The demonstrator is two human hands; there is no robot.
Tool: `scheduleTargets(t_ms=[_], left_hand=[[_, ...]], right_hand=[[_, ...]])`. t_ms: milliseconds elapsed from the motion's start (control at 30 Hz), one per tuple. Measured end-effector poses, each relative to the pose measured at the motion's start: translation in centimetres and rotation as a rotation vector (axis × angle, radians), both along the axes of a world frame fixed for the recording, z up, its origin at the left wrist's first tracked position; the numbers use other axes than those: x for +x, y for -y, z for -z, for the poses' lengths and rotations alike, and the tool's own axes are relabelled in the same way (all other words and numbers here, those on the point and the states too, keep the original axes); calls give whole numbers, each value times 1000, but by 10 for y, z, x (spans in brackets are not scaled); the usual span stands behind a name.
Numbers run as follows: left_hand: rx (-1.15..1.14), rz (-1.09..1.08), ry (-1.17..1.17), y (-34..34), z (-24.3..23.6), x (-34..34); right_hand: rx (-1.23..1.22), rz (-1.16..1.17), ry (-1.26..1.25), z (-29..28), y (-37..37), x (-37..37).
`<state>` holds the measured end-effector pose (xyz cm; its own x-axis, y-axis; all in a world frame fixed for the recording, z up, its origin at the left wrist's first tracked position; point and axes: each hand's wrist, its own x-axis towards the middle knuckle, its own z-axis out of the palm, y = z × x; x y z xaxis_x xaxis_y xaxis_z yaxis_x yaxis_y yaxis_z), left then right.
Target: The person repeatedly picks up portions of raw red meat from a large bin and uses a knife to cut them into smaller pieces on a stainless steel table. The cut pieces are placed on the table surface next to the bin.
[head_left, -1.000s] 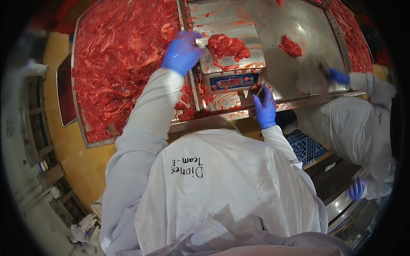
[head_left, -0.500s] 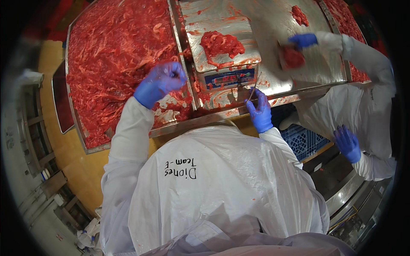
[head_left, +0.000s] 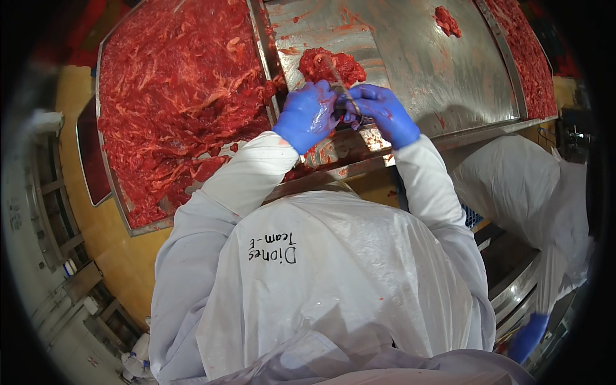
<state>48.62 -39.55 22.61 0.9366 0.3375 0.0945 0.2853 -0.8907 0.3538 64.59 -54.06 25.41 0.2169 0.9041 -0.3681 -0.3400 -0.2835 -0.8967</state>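
Observation:
Over the front of the scale point(head_left: 292, 67) my two blue-gloved hands are close together. My right hand point(head_left: 385, 114) is closed, thumb and fingers pinching a thin, see-through plastic piece point(head_left: 340, 80), seen nearly edge-on and tilted up and to the left. Against its near left side, my left hand point(head_left: 307, 117) has its fingers curled; what they grip is partly hidden. Just beyond the plastic piece, a clump of red meat point(head_left: 351, 67) rests on the scale's plate. The scale's display is covered by my hands.
A wide metal tray wall point(head_left: 114, 183) borders heaped red meat trimmings point(head_left: 183, 96) on the left. A small meat piece point(head_left: 447, 21) lies on the steel table point(head_left: 443, 80). More meat point(head_left: 526, 61) fills the far right. A co-worker's white apron point(head_left: 513, 186) and gloved hand point(head_left: 528, 337) are at right.
My left hand has moved right from above the trimmings to meet my right hand, which went up and slightly left with the plastic piece. The co-worker's arm and the meat it carried have left the table.

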Motion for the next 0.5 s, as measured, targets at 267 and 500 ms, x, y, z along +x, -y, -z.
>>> scheduleTargets(t_ms=[267, 500], left_hand=[[-243, -125, 150, -49, 3, -49], [-291, -117, 169, -35, 20, -51]], right_hand=[[-27, -67, -49, 51, 30, 10], [14, -49, -306, 49, 0, -28]])
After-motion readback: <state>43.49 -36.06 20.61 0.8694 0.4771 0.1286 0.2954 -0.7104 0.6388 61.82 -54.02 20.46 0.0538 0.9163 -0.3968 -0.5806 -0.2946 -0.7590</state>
